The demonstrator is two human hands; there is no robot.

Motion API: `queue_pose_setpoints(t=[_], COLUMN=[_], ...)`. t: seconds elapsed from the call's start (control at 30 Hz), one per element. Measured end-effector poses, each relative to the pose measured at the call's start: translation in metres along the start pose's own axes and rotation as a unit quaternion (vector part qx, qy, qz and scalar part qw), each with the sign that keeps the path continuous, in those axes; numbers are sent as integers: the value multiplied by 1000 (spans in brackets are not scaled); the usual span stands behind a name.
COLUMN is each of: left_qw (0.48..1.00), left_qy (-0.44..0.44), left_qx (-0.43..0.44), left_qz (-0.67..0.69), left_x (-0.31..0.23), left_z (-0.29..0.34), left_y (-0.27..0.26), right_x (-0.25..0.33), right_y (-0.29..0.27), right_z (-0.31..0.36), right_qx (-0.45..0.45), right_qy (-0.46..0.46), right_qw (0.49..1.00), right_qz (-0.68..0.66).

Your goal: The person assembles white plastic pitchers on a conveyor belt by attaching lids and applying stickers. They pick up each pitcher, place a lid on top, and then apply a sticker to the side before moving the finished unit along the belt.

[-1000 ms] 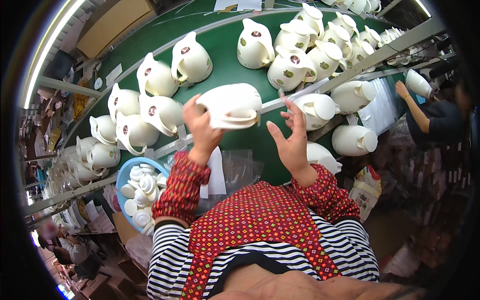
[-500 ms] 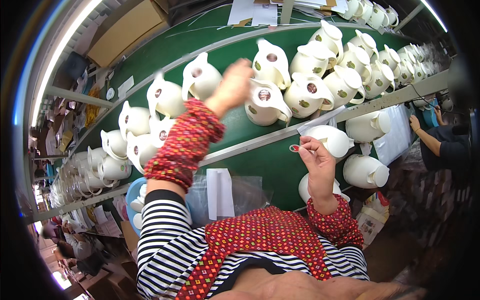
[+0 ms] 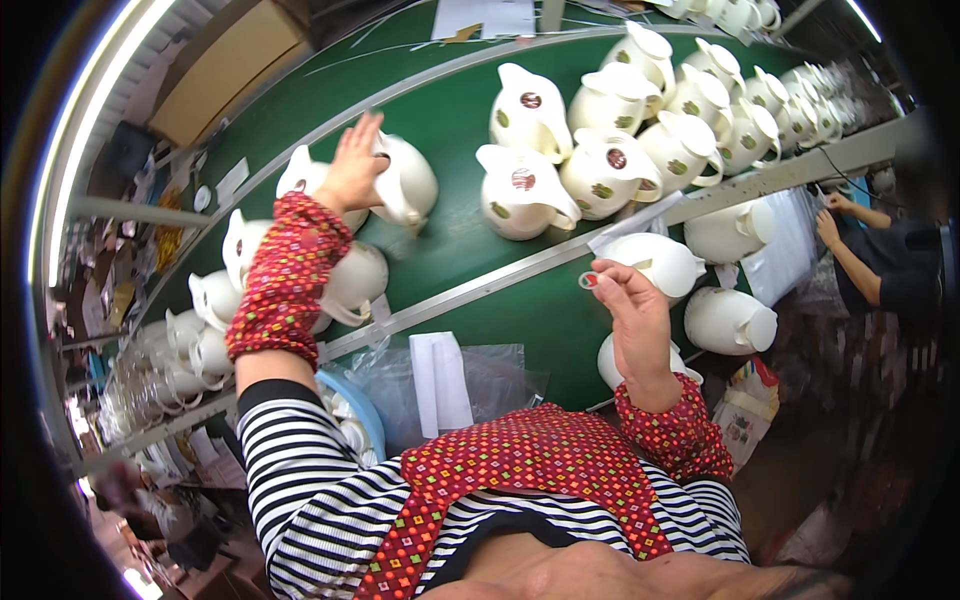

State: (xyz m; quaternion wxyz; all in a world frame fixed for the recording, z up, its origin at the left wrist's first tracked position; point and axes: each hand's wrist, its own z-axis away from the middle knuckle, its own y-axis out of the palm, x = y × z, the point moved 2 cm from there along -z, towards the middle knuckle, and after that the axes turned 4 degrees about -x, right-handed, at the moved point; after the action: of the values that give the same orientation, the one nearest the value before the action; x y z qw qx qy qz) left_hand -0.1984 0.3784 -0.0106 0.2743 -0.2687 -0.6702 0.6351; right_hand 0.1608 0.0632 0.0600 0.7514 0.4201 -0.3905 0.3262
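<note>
Left hand (image 3: 352, 172), splayed, hold unclear, overlapped a probably rigid jug (image 3: 415, 178) (eleven o'clock), best held by its handle (image 3: 398, 207); right hand (image 3: 640, 325) pinched a disc (image 3: 588, 281).

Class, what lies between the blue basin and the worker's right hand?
In the head view, clear plastic and white paper lie between the blue basin and the right hand, with green work surface nearer the hand.

No words or numbers can be read. The small round thing (image 3: 588, 281) in the right hand (image 3: 640, 316) has a red mark, too tiny to make out.
</note>
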Motion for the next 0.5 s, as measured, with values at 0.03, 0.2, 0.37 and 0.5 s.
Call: queue_pose_setpoints(t=[0.03, 0.2, 0.37, 0.5], left_qw=[999, 943, 566, 461], left_qy=[-31, -257, -471, -462], left_qx=[13, -166, -132, -155], left_qz=[4, 133, 663, 742], left_x=[-14, -44, -135, -203], left_z=[4, 65, 132, 200], left_y=[1, 38, -15, 11], right_x=[0, 0, -10, -22], right_y=[4, 20, 39, 48], right_z=[4, 25, 55, 81], right_qx=[9, 70, 194, 241], right_qy=[-2, -23, 14, 60], right_qw=[1000, 997, 977, 963], right_qz=[2, 36, 85, 101])
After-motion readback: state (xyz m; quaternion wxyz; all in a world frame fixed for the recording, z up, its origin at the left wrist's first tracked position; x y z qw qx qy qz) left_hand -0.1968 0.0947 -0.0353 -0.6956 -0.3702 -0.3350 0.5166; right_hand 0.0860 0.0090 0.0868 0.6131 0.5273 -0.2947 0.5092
